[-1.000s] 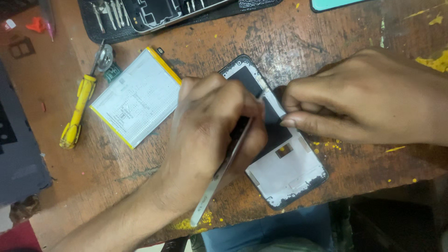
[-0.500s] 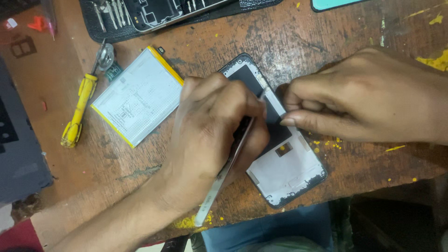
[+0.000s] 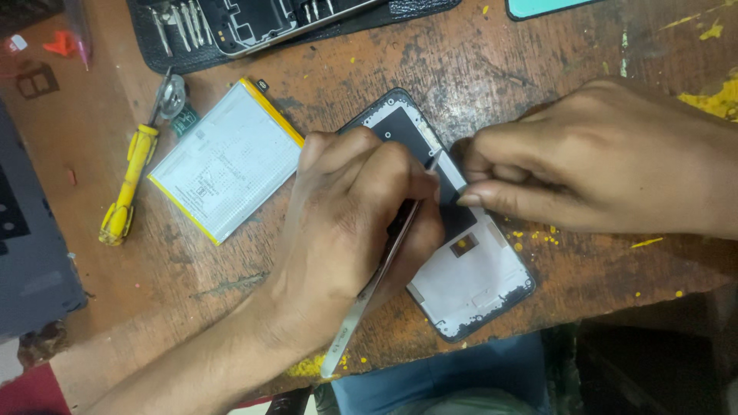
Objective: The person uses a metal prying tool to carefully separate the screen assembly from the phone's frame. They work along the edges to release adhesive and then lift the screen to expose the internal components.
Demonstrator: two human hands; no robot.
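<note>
An opened phone body (image 3: pixel 469 284), white and black inside with a dark frame, lies near the front edge of the wooden table (image 3: pixel 477 69). My left hand (image 3: pixel 350 230) grips metal tweezers (image 3: pixel 369 296), their tips touching the phone's inside near its upper half. My right hand (image 3: pixel 600 157) pinches a small part or strip at the phone's right edge, finger and thumb closed on it. My hands hide the middle of the phone.
A white phone battery (image 3: pixel 227 169) with a yellow edge lies left of the phone. A yellow-handled screwdriver (image 3: pixel 127 184) lies further left. A black mat (image 3: pixel 261 23) with tools and another phone frame sits at the back. A grey device (image 3: pixel 31 253) is at the far left.
Both hands stay on the phone; the tweezers have shifted only slightly. Nothing else has moved.
</note>
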